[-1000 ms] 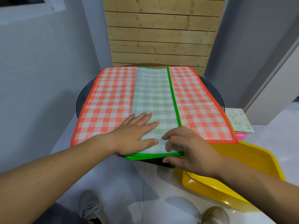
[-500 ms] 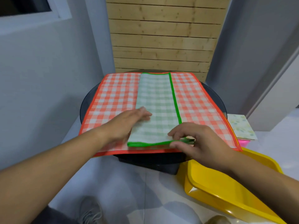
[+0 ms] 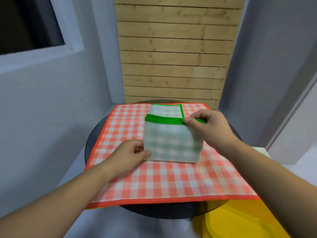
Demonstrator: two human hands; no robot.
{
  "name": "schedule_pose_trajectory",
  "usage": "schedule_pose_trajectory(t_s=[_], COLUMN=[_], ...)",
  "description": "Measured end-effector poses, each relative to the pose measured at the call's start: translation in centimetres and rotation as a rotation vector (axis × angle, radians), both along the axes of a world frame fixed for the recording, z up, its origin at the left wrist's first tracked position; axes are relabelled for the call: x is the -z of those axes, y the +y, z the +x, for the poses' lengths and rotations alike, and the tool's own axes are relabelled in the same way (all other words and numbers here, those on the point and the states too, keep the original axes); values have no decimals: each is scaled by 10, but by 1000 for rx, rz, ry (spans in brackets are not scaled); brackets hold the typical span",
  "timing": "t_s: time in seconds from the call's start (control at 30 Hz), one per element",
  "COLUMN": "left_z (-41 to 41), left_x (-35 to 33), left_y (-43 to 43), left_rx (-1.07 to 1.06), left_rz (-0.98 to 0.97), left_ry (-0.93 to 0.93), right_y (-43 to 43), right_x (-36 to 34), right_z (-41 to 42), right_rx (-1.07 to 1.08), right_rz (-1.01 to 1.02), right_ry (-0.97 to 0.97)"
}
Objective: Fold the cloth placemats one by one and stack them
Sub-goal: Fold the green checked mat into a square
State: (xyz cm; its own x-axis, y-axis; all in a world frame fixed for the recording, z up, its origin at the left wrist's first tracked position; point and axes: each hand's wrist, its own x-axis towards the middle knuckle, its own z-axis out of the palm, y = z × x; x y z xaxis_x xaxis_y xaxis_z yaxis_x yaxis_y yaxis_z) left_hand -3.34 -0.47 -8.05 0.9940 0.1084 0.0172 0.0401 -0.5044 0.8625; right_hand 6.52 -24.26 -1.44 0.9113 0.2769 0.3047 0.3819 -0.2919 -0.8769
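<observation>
Green placemat (image 3: 171,143) in L hand (image 3: 127,157) + R hand (image 3: 207,127), atop red placemat (image 3: 163,182)

Place: a home interior is indicated.
Walls: plain pale walls (image 3: 42,100) and a white-framed window (image 3: 68,31) are noted.
Backdrop: a pine slat panel (image 3: 175,54) is set in the corner.
Furnishings: a small round dark bench (image 3: 163,211), a red-checked cloth placemat (image 3: 154,182) and a yellow plastic tray (image 3: 231,224) are recorded.

Green placemat (image 3: 173,145) half-folded atop red placemat (image 3: 154,182) — right hand (image 3: 209,129) at its hem, left hand (image 3: 127,158) at the crease
</observation>
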Motion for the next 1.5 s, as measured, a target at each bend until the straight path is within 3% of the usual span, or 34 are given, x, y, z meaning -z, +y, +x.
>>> schedule_pose_trajectory(t_s=[0.13,0.2,0.4,0.57,0.73,1.03,1.5], left_z=[5,6,1,-8,-13,-12,-8], left_x=[-3,-6,-20,-17,-6,7,14], left_y=[-6,-7,-18,-21,-30,-49,-56], left_rx=[-83,-116,-149,-207,-131,-22,-34], left_rz=[-56,-94,-195,-146,165,563,735], left_ry=[44,76,169,231,135,193,233], right_y=[-8,-14,-21,-27,-30,-28,-17], right_x=[25,39,57,54,67,76,79], right_z=[10,7,-11,-28,-40,-38,-40], right_rx=[60,25,-23,-33,-24,16,-14], right_rz=[68,0,-296,-427,-659,-725,-773], right_ry=[287,395,274,172,152,36,11])
